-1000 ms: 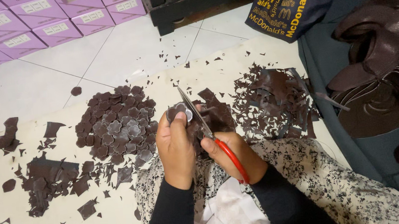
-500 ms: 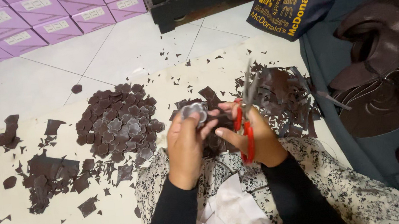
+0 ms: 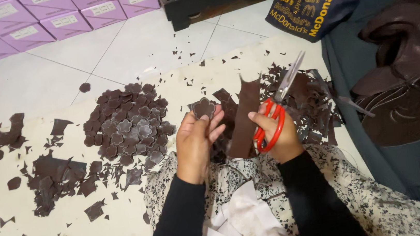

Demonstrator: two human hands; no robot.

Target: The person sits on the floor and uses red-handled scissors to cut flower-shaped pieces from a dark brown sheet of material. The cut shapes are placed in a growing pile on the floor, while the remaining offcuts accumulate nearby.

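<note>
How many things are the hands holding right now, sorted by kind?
Flower-shaped brown cutout: 1, in the left hand
Red-handled scissors: 1, in the right hand
Brown strip: 1, also in the right hand
Total: 3

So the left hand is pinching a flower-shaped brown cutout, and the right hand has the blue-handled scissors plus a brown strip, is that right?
Not quite: the scissors have red handles, not blue, as the head view shows. The rest stands: the left hand pinches a flower-shaped brown cutout, and the right hand holds the scissors plus a brown strip.
</note>
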